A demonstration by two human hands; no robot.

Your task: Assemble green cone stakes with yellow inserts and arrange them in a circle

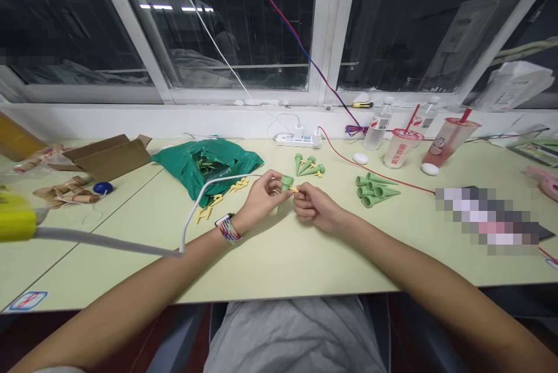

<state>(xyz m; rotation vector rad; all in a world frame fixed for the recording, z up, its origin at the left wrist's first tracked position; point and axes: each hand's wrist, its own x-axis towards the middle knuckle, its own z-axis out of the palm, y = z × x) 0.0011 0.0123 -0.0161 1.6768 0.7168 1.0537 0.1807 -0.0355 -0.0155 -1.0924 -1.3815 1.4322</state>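
Head camera is showing me a pale counter (279, 271) spreading under everything, wide enough that any small piece slipping free could be skittering out of reach. A green bag (233, 159) is lying open at the back left with green cones inside; its loose edge is sagging near small parts, so a tug could be covering them or spilling the cones.

Both hands are working close together over the middle. The left hand (264, 196) is curling partly closed around a cone, and the right hand (314, 205) is folding nearly into a fist, its thumb and forefinger pinching something small. Two drink cups (401, 149) (449, 140) are standing at the back right, well apart from the hands; a wide sweep of the right arm might be tipping one. Nearer that arm, a pile of cones (375, 190) is resting loosely, and a bumping elbow could be sending it rolling.

The held cone (286, 182) is sitting wide end up, lower part mostly hidden; a slack grip could be letting it twist. Yellow pieces (209, 208) are lying beside the bag, easily brushed aside. Smallest, the pinched yellow piece (293, 189) is meeting the cone's side; crooked pressure could be bending it or popping it loose.
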